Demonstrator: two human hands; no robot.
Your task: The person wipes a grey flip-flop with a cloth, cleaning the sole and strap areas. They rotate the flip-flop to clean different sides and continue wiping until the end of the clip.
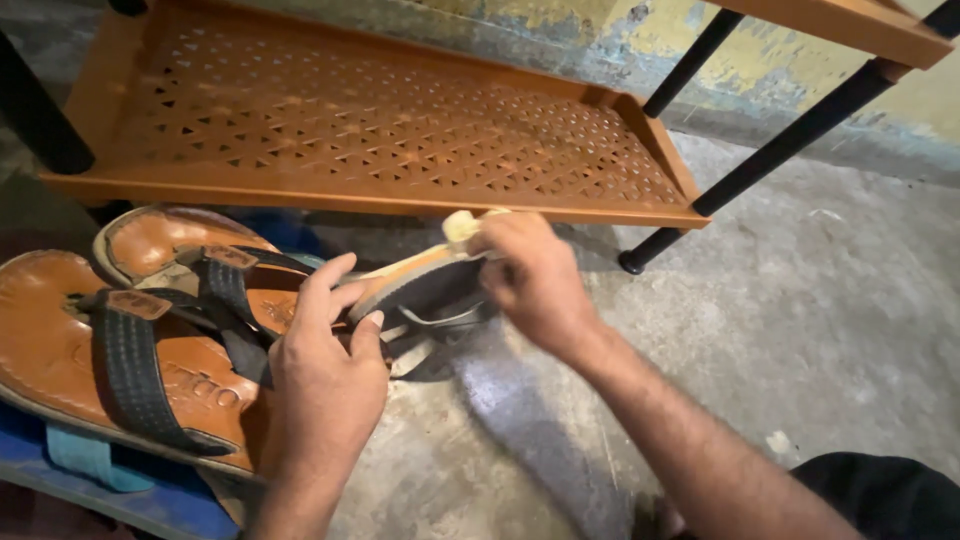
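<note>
A person's left hand (325, 365) grips the near end of a small grey-soled sandal with pale straps (425, 290), fingers curled over its edge and thumb tucked underneath, holding it tilted on its side just above a rough grey concrete floor (800, 330). The right hand (535, 280) closes over the sandal's far end, pressing a small cream-coloured pad or cloth (462, 224) against the sole; how much of that pad lies inside the fist cannot be told. The sandal sits at the centre of the scene, between the two hands.

Just left of the left hand, and touching it, lies a pair of large tan leather thong sandals with black ribbed straps (130, 340), one overlapping the other, resting on a blue surface (150, 500) at the near left. Beyond the hands stands an orange plastic rack shelf with a perforated triangle pattern (380, 130), carried on black tubular legs (780, 145), one foot planted on the floor to the right. A stained, peeling wall (600, 40) runs along the far side. Dark fabric (890, 495) shows at the near right corner.
</note>
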